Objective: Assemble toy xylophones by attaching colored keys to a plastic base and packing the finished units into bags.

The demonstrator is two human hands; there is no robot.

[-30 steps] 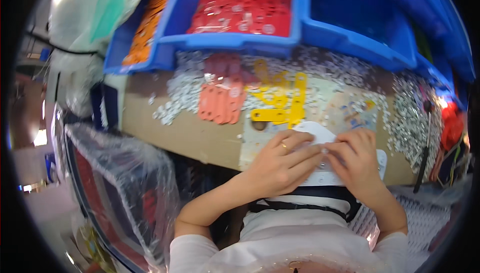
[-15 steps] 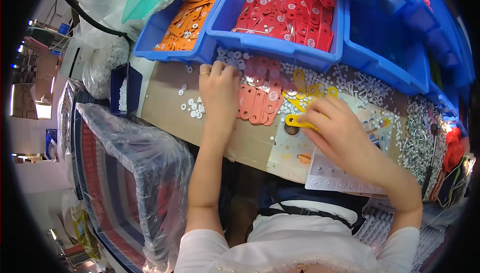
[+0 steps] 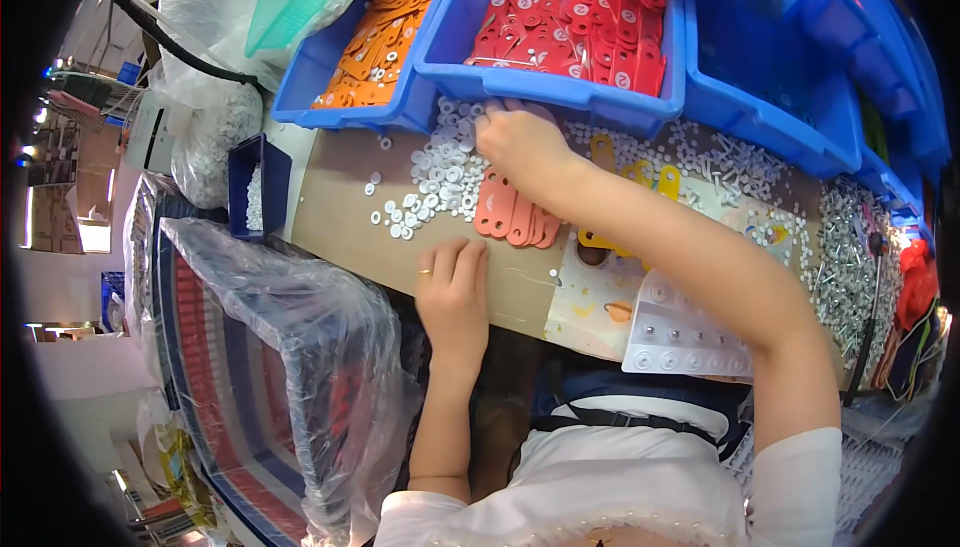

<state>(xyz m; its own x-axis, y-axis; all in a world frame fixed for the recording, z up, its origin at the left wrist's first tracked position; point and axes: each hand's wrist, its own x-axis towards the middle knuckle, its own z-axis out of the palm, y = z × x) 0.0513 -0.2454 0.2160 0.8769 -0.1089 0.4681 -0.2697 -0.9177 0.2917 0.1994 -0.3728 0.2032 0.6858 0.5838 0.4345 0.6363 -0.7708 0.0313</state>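
Observation:
My right hand (image 3: 528,150) reaches left across the table, over the pile of white plastic ring caps (image 3: 440,169) beneath the blue bins. Its fingers are bent together; what is in them, if anything, is hidden. A row of salmon-pink plastic tags (image 3: 512,215), with holes at their ends, lies just below that wrist. Near the table's front edge, my left hand (image 3: 453,282) rests with loosely bent, slightly parted fingers and nothing visible in them. Yellow tags (image 3: 601,152) lie partly behind my right forearm. By my waist is a white tray (image 3: 668,332) with round sockets and small metal pieces.
Blue bins hold orange tags (image 3: 385,42) and red tags (image 3: 570,22); another blue bin (image 3: 775,137) stands to their right. Loose metal rivets (image 3: 850,267) lie at the far right. A dark blue box (image 3: 255,187) and a plastic-wrapped striped bag (image 3: 270,347) are at left.
My right hand has left the yellow tags and crossed leftward to the white caps. My left hand has drawn back toward the table's front edge. More white caps are now spread out at left.

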